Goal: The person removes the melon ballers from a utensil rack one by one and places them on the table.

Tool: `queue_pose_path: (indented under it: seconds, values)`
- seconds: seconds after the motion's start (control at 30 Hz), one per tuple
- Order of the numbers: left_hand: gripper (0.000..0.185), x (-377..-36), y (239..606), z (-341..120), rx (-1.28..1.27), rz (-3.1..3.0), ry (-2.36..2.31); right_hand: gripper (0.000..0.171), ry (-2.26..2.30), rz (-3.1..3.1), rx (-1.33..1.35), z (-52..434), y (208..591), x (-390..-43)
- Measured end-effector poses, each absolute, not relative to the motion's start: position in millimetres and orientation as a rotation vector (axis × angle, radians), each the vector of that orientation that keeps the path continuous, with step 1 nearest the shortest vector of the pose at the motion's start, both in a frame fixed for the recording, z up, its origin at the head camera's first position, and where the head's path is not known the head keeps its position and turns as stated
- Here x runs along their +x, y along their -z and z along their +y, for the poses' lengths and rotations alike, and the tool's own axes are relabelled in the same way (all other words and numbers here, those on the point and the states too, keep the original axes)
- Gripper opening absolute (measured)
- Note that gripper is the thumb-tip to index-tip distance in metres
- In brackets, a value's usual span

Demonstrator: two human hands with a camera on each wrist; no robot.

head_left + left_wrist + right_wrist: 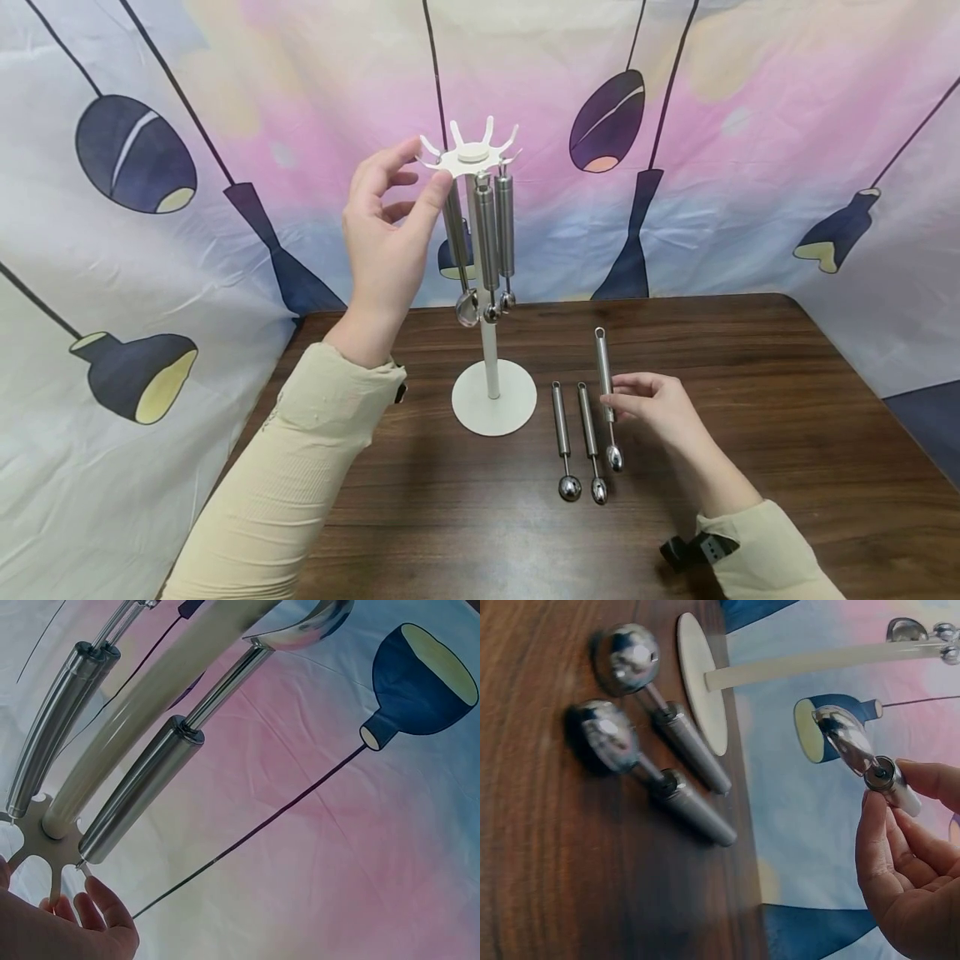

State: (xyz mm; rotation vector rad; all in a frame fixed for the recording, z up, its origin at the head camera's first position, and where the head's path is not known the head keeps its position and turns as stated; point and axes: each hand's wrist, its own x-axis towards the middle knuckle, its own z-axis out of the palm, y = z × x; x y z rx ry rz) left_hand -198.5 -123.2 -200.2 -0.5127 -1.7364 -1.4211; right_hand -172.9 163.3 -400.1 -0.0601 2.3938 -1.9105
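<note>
Currently, the right hand point(660, 408) pinches a metal scoop point(603, 362) above the desk point(420, 517), beside two lying scoops point(560, 421); the left hand point(388, 242) grips the top of the white rack point(472, 157), which bears three hanging scoops point(487, 237).

Silver scoops point(606, 367), off-white rack point(476, 417), dark brown wood-grain counter point(465, 525).
Backdrop point(525, 50): blended pink, pale blue, cream; printed lamps point(150, 158) navy to purple, mostly pale yellow openings, dark cords point(176, 92). Sleeves point(292, 475) pale beige; wrist device point(675, 552) black.

An indoor tabletop setup: printed cloth point(750, 225) hangs behind a wooden table point(450, 525).
</note>
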Motion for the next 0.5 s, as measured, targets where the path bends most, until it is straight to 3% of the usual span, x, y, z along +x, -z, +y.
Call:
queue_pose_path:
  seconds: [0.5]
  values:
    - [0.04, -194.9, 200.0, -120.5, -0.506, -1.741, 1.45, 0.046, 1.858, 2.381, -0.005, 169.0, 432.9, -173.1]
